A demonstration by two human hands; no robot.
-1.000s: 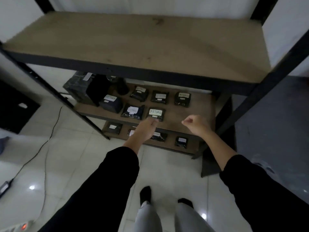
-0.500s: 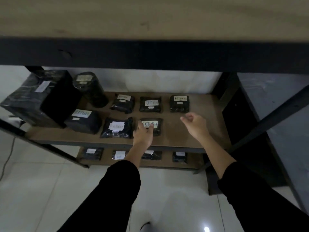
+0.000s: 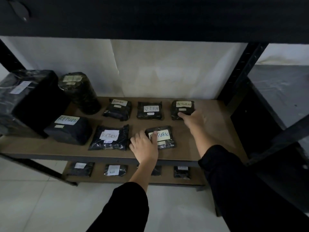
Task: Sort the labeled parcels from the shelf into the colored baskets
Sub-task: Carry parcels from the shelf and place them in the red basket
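The black metal rack [image 3: 240,72] fills the view. Its middle wooden board [image 3: 209,131] carries the parcels to be sorted; no coloured basket is in sight. At the left end stand the bulkiest pieces, a large black-wrapped box [image 3: 25,97] and an upright wrapped cylinder [image 3: 78,92], with a blocky parcel [image 3: 68,129] labelled RETURN in front of them. To their right, flat black packets lie label-up in two spaced rows, probably so each label reads at a glance. More small packets [image 3: 114,170] sit on the lower board [image 3: 100,179]. The left hand [image 3: 145,146] rests on the front-row packet [image 3: 165,141], fingers relaxed, with one fingertip across its RETURN label and nothing gripped yet. The right hand [image 3: 194,118] reaches to the near edge of the rear right packet [image 3: 183,108]. Its fingertips touch the wrap, but I cannot tell whether they pinch it. Both packets lie flat on the board, so this looks like a two-handed pick just starting.
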